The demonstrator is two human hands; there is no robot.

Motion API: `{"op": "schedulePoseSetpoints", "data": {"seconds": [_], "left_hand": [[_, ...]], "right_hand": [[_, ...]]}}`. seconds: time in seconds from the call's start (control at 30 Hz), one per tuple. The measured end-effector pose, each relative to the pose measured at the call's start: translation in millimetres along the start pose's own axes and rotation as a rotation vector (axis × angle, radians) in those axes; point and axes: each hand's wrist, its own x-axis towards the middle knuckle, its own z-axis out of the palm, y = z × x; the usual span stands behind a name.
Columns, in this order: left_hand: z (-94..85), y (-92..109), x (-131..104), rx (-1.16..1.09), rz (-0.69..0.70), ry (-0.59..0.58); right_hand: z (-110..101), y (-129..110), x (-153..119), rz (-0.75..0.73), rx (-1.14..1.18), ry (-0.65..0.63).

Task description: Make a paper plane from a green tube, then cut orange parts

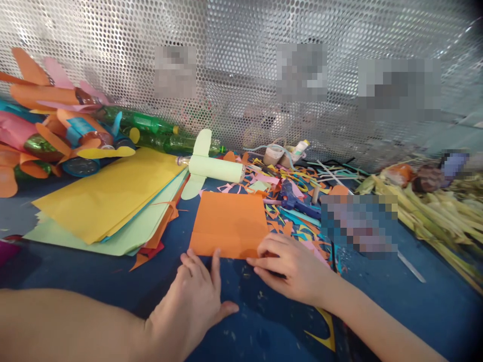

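A square orange sheet of paper (228, 216) lies on the blue table in front of me, with a faint crease across its lower part. My left hand (196, 296) is open, thumb stretched out, and its fingertips touch the near left edge of the sheet. At the near right corner, my right hand (290, 266) has its fingers drawn together on the paper. Beyond the sheet lies a bottle wrapped in pale green paper (219, 168) with paper wings. A stack of coloured paper (113, 196), yellow on top, is left of the sheet.
Paper-covered bottles (49, 125) are heaped at the far left beside green plastic bottles (151, 130). Colourful scraps (298, 226) and a blue glue gun (296, 201) lie to the right. Dried husks (426, 216) cover the far right. A perforated metal panel (241, 40) stands behind.
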Motion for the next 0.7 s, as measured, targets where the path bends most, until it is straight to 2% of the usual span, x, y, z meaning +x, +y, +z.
{"op": "schedulePoseSetpoints", "data": {"seconds": [0.27,0.7], "left_hand": [[-1.4,1.4,-1.0,0.048,-0.051,0.017],[-2.3,0.2,-2.0,0.08,-0.023,-0.001]], "right_hand": [[-10.5,9.2,-4.7,0.005,-0.001,0.05],[-8.7,10.6,-8.6,-0.058,-0.097,0.056]]}}
